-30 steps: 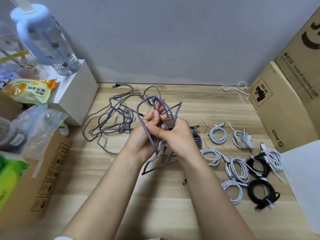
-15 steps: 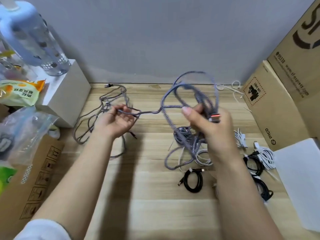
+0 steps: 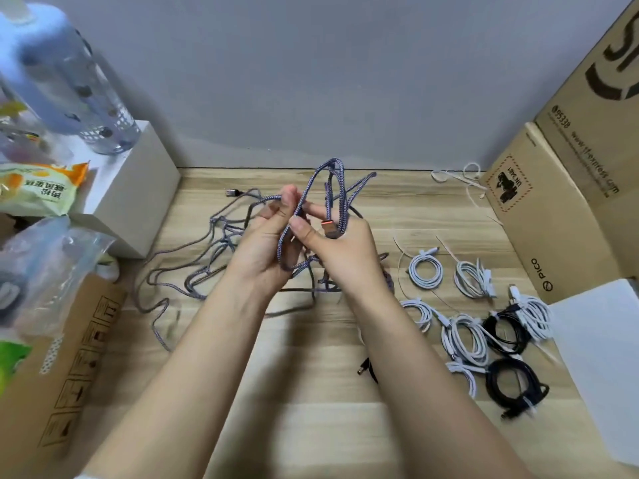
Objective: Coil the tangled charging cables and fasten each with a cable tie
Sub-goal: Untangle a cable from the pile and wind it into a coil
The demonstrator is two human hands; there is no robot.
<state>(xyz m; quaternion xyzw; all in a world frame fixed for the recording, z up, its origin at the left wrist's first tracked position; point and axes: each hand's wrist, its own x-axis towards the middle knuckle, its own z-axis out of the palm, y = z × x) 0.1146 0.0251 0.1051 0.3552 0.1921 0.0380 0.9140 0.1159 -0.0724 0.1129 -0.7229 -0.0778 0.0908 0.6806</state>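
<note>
Both hands meet above the wooden table — the left hand and right hand each pinching loops of the braided cable (finished coils lie well to the right).

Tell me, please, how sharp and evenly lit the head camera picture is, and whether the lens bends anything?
Head view: the hands and the braided cable are fairly sharp; the water bottle at upper left is smeared by blur, as are the bags below it; the wide lens tilts the cardboard box at right outward; light is soft, with faint shadows of the forearms on the wooden table, no glare.
</note>
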